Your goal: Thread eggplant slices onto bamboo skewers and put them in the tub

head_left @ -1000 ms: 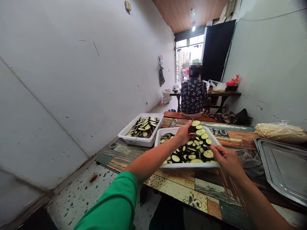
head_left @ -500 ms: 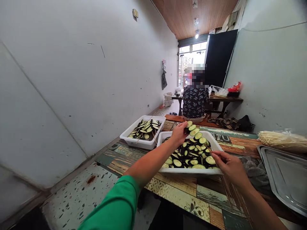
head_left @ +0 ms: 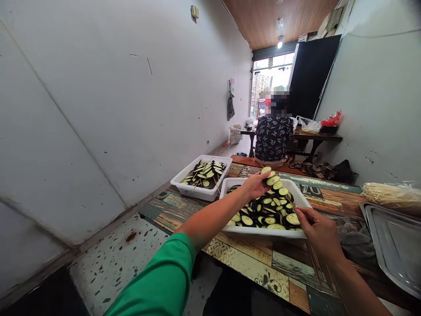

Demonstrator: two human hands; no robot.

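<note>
Several eggplant slices (head_left: 278, 184) are threaded in a row on a thin wooden skewer (head_left: 290, 201). My left hand (head_left: 258, 186) grips the slices at the far end, its fingers closed round them. With thumb and forefinger, my right hand (head_left: 314, 226) pinches the near end of the skewer. Below both hands is a white tray (head_left: 226, 188) full of loose eggplant slices (head_left: 263, 211) with dark skin. Farther left, a second white tray (head_left: 194, 192) holds skewered eggplant slices (head_left: 206, 170), their sticks poking out.
Loose skewers (head_left: 317, 263) lie by my right forearm, near a crumpled dark grey bag (head_left: 355, 239). Metal trays (head_left: 394, 237) and a bagged pale bundle (head_left: 391, 193) are at the right table edge. Ahead, a person (head_left: 274, 138) sits with their back to me at another table.
My view has shifted slightly, so the scene sits farther right in the picture. Both hands keep their hold on the skewered eggplant, with little movement between them.
</note>
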